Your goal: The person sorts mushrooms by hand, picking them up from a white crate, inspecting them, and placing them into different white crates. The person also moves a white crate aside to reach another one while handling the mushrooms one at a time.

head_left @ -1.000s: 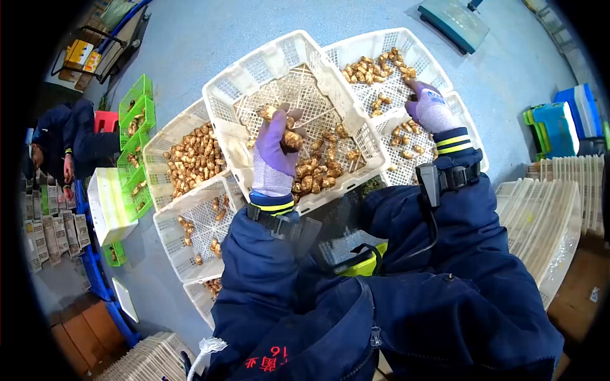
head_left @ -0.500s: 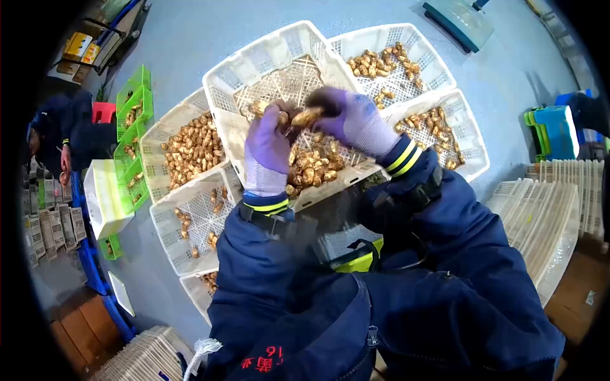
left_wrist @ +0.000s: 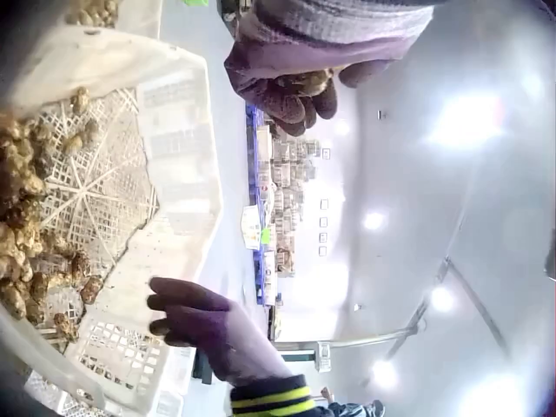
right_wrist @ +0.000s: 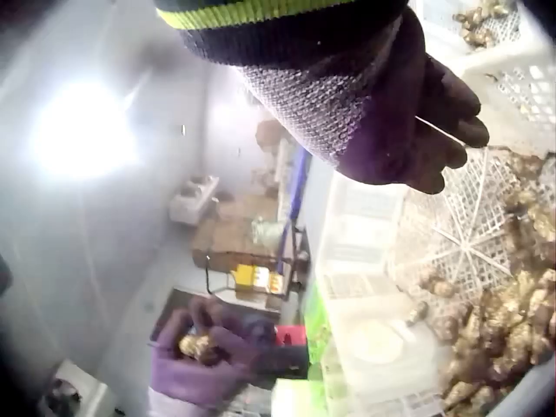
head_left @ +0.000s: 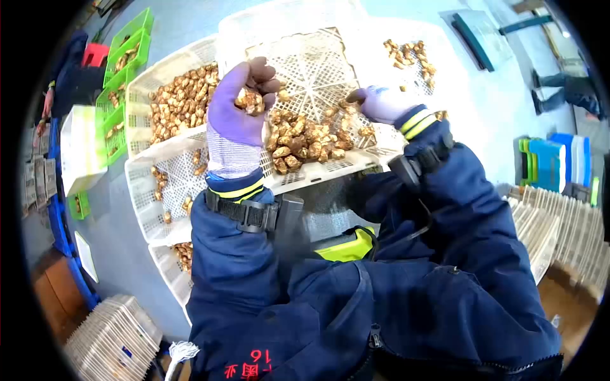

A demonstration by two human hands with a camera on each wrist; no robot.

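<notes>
My gloved left hand [head_left: 230, 120] is raised over the left side of the central white crate [head_left: 308, 176]. Its fingers curl round a brown-and-cream mushroom [head_left: 250, 100], which also shows in the left wrist view as a mushroom [left_wrist: 304, 82] in the palm. Over the crate's right side is my gloved right hand [head_left: 386, 105]. In the right wrist view the fingers [right_wrist: 452, 100] of that hand extend loosely with nothing between them. Below and between both hands, a heap of similar mushrooms [head_left: 304, 138] lies along the crate's near side.
To the left stands a crate full of mushrooms [head_left: 184, 105], with a sparser white crate [head_left: 143, 213] nearer me. Another crate with mushrooms [head_left: 413, 57] is at the back right. Green baskets [head_left: 114, 130] and a white box [head_left: 81, 149] stand farther left. Stacked crates [head_left: 565, 228] are at right.
The right hand went from the right-hand crates to the left hand, holding a mushroom there, then drew back right without it. The left hand rose leftward, still holding a mushroom. The head view shifted.
</notes>
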